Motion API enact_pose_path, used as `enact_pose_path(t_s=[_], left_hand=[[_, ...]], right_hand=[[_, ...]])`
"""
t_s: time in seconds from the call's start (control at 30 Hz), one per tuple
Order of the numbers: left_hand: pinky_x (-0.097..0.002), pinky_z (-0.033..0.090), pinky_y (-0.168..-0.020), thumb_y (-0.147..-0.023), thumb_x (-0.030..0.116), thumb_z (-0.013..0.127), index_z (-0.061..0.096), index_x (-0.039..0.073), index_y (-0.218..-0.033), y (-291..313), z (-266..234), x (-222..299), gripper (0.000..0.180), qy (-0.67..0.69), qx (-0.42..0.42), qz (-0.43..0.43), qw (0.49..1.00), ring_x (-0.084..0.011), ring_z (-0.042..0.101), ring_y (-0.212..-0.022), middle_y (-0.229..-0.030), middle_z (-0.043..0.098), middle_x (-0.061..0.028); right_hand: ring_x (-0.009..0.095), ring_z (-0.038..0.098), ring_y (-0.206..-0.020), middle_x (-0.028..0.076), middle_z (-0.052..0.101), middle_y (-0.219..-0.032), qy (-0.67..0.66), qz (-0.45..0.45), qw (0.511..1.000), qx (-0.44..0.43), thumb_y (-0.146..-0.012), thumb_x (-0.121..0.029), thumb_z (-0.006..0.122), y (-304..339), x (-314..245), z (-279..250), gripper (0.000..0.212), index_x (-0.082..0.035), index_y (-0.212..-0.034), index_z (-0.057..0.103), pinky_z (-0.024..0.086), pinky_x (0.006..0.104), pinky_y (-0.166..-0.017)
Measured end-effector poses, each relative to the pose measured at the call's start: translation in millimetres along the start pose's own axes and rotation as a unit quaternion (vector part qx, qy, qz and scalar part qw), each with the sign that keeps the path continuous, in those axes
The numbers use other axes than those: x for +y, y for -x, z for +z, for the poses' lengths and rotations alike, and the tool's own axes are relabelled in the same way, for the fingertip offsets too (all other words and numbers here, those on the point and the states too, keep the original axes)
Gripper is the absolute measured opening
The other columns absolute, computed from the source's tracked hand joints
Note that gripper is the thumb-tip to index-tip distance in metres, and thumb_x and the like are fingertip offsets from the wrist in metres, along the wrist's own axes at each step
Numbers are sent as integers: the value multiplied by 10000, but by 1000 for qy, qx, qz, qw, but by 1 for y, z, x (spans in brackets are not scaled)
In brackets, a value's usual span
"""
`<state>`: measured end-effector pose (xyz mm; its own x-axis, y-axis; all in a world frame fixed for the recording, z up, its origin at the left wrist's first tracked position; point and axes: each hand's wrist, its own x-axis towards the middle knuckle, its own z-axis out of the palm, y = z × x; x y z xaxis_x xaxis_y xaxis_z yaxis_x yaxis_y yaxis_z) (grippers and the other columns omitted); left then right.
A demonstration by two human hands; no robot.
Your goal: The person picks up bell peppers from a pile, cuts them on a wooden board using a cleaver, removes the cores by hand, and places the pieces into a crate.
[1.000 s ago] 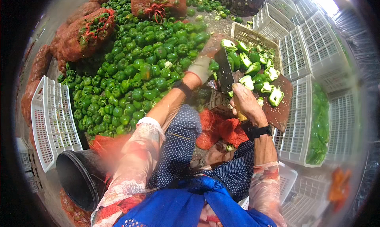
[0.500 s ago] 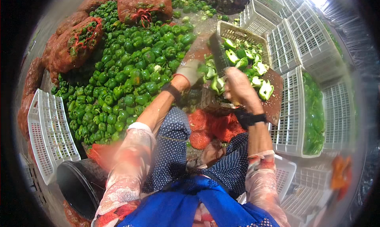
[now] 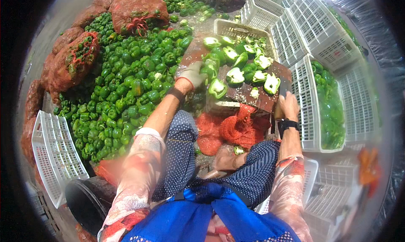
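Note:
My right hand (image 3: 290,106) is closed round the handle of a broad-bladed knife (image 3: 286,86) at the right end of a reddish-brown cutting board (image 3: 249,94). Cut green bell peppers (image 3: 235,75) lie across the board, pale insides showing, with a halved one (image 3: 217,88) at its near edge. My left hand (image 3: 193,74), in a pale glove, is at the board's left side against several green peppers (image 3: 209,65). Its fingertips are blurred and partly hidden, so whether it grips one is unclear. Pale seeds dot the board.
A large heap of whole green peppers (image 3: 130,86) covers the ground to the left, with red mesh sacks (image 3: 74,67) behind. A crate (image 3: 219,27) stands beyond the board, white crates (image 3: 304,103) to the right. Red netting (image 3: 238,130) lies below; a black bucket (image 3: 84,204) is at lower left.
My right hand has moved right and toward me with the knife, from over the cut peppers to the board's right edge. More cut peppers now show; my left hand stays beside the peppers.

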<state>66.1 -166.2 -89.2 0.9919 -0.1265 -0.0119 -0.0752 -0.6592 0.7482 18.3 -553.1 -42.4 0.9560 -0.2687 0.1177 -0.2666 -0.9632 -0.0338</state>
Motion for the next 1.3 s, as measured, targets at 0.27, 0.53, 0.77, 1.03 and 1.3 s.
enact_pose_path(t_s=[0.27,0.53,0.77,1.03,1.3], left_hand=[[-428,513,-722,-798,167,663,653,23,-1031,-9,4,11,274,-147,23,143,978,-288,614,-812,-900,656,-194],[-428,507,-866,-760,231,722,536,30,-1250,-8,-5,36,561,-153,-55,-59,985,-370,604,-1066,-1192,577,-248],[-429,450,-951,-804,322,682,454,70,-1338,15,-17,43,633,-76,32,-40,996,-390,494,-1207,-1265,516,-230],[-296,404,-971,-991,263,436,471,86,-1341,35,-18,64,394,538,-161,50,826,-129,507,-1146,-1292,538,-76],[-315,508,-655,-961,376,480,536,70,-1232,30,-54,56,412,424,0,55,904,-178,592,-724,-996,624,-105]], right_hand=[[361,562,-1006,197,568,-1105,-221,-454,855,115,-769,-312,662,49,-162,15,539,-12,-1192,513,459,450,-830],[410,523,-1071,229,494,-1209,-184,-424,886,38,-769,-194,706,36,-196,34,764,-12,-1399,314,463,445,-896],[401,450,-1236,277,428,-1356,-319,-276,906,-28,-794,-252,676,31,-181,-10,787,20,-1420,285,383,437,-1012],[348,277,-1381,174,312,-1487,-318,-445,832,93,-700,-123,624,69,-214,-52,876,-41,-1476,224,162,459,-1167],[162,576,-848,77,591,-1095,-678,-217,690,-130,-968,-243,531,66,-212,-52,366,-28,-1261,488,492,283,-752]])
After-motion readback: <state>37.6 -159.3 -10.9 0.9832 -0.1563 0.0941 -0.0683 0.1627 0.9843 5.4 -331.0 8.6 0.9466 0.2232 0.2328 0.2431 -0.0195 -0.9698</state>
